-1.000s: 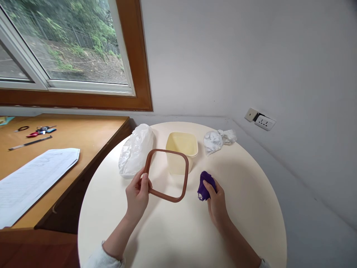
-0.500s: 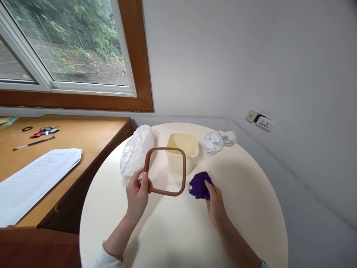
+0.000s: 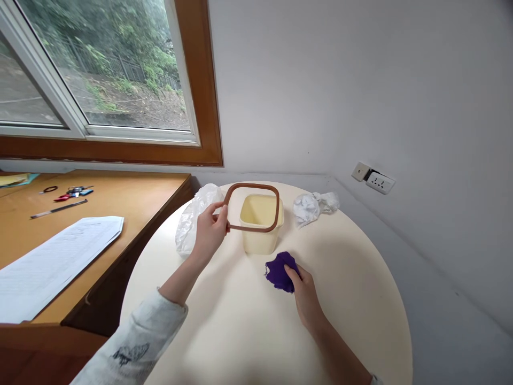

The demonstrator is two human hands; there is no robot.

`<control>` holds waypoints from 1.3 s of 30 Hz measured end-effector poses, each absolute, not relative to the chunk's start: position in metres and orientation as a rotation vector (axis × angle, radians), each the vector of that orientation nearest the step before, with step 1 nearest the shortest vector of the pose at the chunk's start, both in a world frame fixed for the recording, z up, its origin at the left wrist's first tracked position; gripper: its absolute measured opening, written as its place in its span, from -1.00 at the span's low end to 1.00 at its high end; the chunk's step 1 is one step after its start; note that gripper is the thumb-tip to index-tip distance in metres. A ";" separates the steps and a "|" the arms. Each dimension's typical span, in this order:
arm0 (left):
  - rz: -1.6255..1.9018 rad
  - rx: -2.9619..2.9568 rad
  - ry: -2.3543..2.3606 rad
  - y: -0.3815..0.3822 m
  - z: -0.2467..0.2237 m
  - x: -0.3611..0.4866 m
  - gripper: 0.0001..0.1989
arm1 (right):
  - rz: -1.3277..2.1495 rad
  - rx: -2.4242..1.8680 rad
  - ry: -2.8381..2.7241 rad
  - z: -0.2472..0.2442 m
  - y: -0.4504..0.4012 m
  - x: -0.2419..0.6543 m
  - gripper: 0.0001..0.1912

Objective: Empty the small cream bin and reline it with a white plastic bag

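Note:
My left hand [image 3: 212, 227] grips the left side of a brown square ring frame [image 3: 277, 206] with rounded corners, held up in front of and over a cream square bin [image 3: 258, 243]. The bin stands upright on the round white table, its mouth seen through the ring. In my right hand [image 3: 302, 291] is a bunched purple cloth [image 3: 280, 271], pinched between thumb and fingers, above the table nearer to me than the bin.
On the round table [image 3: 240, 331] lie a clear plastic bag [image 3: 190, 222] left of the bin and a crumpled white bag [image 3: 310, 207] to its right. A wooden desk [image 3: 140, 192] at left holds papers [image 3: 60, 262], a pen [image 3: 60, 209] and keys [image 3: 76, 192].
My left hand has moved forward and slightly right, bringing the brown ring over the bin's mouth. My right hand with the cloth has shifted slightly left and nearer.

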State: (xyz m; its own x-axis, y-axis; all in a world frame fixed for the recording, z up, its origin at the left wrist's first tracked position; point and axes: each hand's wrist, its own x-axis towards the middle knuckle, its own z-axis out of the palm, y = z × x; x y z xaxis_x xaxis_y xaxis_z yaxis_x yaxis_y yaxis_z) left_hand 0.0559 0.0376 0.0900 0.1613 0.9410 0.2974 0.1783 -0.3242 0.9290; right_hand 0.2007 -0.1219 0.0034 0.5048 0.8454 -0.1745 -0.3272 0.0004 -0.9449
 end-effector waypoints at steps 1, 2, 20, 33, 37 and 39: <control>1.217 1.682 1.088 0.043 0.092 0.060 -0.67 | 0.987 -1.253 -0.535 0.004 -0.122 0.201 -0.64; 1.198 1.701 1.089 0.048 0.093 0.065 -0.65 | 0.984 -1.253 -0.544 0.004 -0.122 0.202 -0.64; 0.977 1.917 1.169 0.067 0.090 0.086 -0.58 | 0.999 -1.222 -0.580 0.000 -0.123 0.199 -0.60; 0.885 2.062 1.243 0.069 0.089 0.085 -0.56 | 1.000 -1.238 -0.622 -0.002 -0.123 0.198 -0.63; 0.867 2.129 1.268 0.066 0.091 0.085 -0.58 | 0.998 -1.252 -0.635 -0.002 -0.123 0.198 -0.63; 0.855 2.162 1.281 0.065 0.091 0.085 -0.59 | 1.004 -1.258 -0.645 -0.003 -0.122 0.199 -0.63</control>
